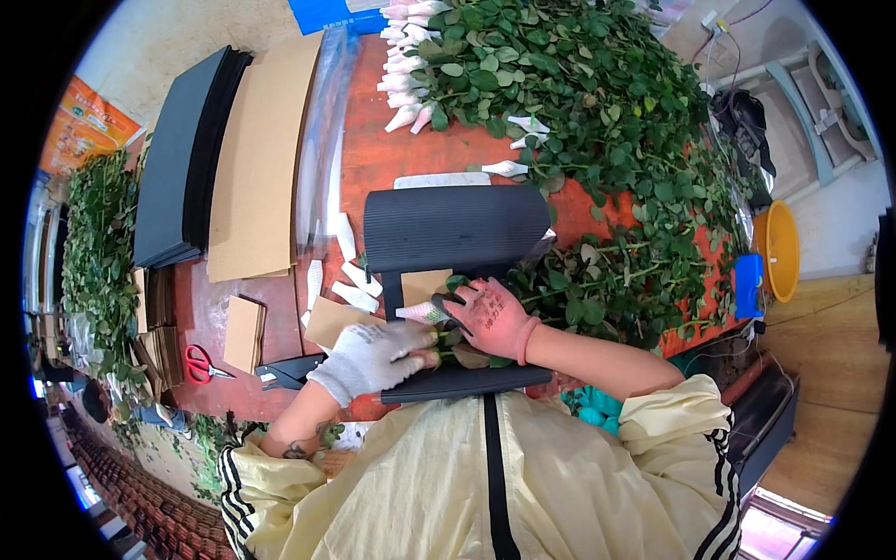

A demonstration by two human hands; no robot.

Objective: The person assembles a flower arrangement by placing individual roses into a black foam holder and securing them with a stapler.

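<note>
My left hand (373, 359), in a pale grey glove and slightly blurred, has its fingers on green rose stems (453, 341) in a black padded holder (425, 383). My right hand (481, 317), in a pink glove, grips a rose beside its white net-wrapped head (420, 313). Leafy stems (569, 289) trail off to the right. A cardboard piece (331, 317) lies left of the holder, behind my left hand, and another (425, 285) is inside it. The ribbed black flap (457, 224) stands at the holder's far side. Loose white sleeves (359, 294) lie beside it.
Dark sheets (182, 154) and cardboard (257, 159) are stacked back left. Red scissors (198, 364), small cards (243, 331) and a black tool (285, 371) are at left. A large pile of sleeved roses (579, 84) covers the back right, near a yellow basin (782, 252).
</note>
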